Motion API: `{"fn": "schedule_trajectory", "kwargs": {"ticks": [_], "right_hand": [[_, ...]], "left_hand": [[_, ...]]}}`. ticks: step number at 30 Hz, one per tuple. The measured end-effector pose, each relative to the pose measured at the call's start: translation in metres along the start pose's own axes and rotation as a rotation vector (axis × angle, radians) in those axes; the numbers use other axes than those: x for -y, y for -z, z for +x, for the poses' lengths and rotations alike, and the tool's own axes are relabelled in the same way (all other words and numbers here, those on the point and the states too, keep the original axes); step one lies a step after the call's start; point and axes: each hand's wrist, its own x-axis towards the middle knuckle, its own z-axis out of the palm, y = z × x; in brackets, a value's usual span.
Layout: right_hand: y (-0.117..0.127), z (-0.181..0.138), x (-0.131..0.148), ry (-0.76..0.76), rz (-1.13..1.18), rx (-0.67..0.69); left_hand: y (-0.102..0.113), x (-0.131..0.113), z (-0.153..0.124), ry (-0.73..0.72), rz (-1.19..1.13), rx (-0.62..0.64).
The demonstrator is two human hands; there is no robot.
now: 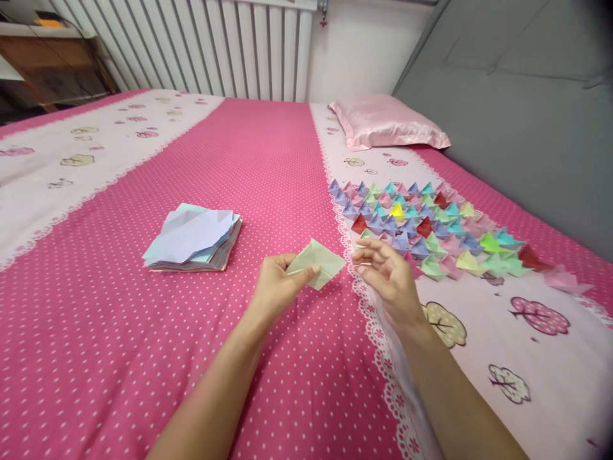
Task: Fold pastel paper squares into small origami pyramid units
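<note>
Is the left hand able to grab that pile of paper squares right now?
Probably not yet: the left hand already pinches a pale green folded paper, though nothing lies between it and the paper stack.

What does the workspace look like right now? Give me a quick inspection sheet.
Surface: bed sheet, pink with white dots.
Job's things: pale green folded paper pinched in left hand; paper stack to the left; folded paper pieces in rows to the right.
Clutter: pink pillow at the head end.
Hands: left grips the paper; right hand open beside it, apart.
Cables: nothing seen.
Surroundings: radiator, grey headboard.
</note>
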Motion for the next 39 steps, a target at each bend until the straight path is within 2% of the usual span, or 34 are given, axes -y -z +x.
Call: {"fn": "schedule_trajectory", "kwargs": {"ticks": [3,5,9,18,23,30,39], "right_hand": [[-0.008,-0.005,0.000,-0.116,0.089,0.162],[-0.013,-0.008,0.000,-0.182,0.127,0.204],[-0.019,-0.012,0.000,-0.173,0.138,0.187],[-0.020,-0.014,0.002,-0.076,-0.031,0.116],[-0.019,-0.015,0.002,-0.131,0.028,0.120],[-0.017,-0.013,0.002,-0.248,0.226,0.116],[-0.013,-0.009,0.002,-0.281,0.298,0.110]], "left_hand": [[-0.004,-0.001,-0.002,0.010,-0.050,0.057],[-0.007,-0.001,-0.004,0.021,-0.067,0.080],[-0.013,-0.001,-0.005,0.041,-0.051,0.102],[-0.015,0.002,-0.006,0.021,0.054,0.080],[-0.013,0.002,-0.006,0.014,0.050,0.115],[-0.011,0.002,-0.002,0.013,-0.120,0.270],[-0.002,-0.004,-0.002,0.010,-0.308,0.349]]}}
